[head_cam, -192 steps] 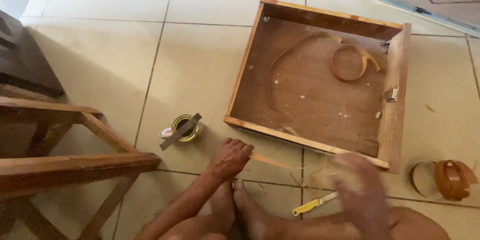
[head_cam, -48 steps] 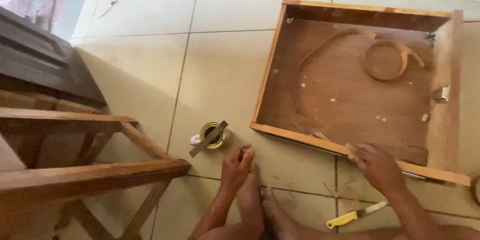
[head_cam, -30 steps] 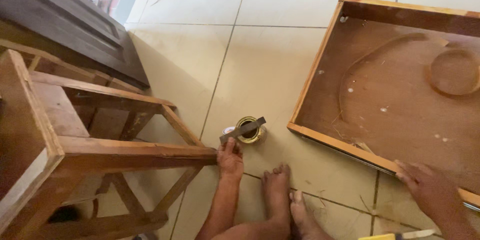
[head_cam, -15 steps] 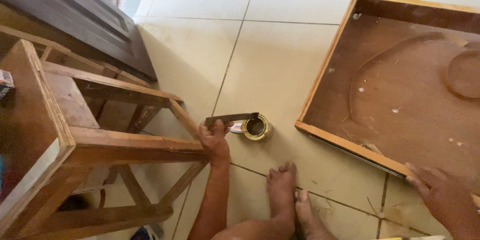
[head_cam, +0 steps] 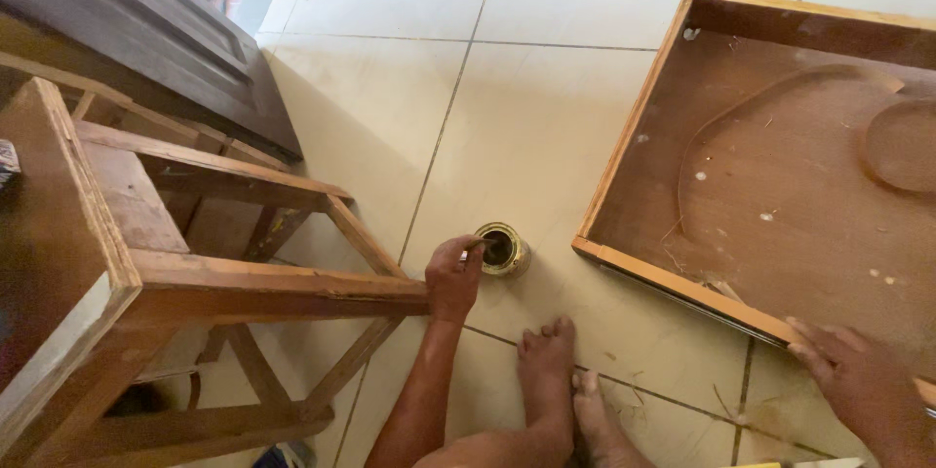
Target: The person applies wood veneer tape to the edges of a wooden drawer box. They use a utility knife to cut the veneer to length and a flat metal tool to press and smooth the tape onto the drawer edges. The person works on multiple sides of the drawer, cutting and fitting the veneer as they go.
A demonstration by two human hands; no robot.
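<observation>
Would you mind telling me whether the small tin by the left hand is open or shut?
Open: the small tin stands upright on the floor with its dark inside showing, and the left hand touches its rim.

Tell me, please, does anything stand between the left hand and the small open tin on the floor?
Nothing visible does. The left hand is already at the small tin, its fingers at the rim. The wooden stool is beside the wrist and the feet are behind; neither is between them.

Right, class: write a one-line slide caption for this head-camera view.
Left hand dips a tool into a small open tin on the tiled floor; right hand rests on a wooden drawer.
</observation>
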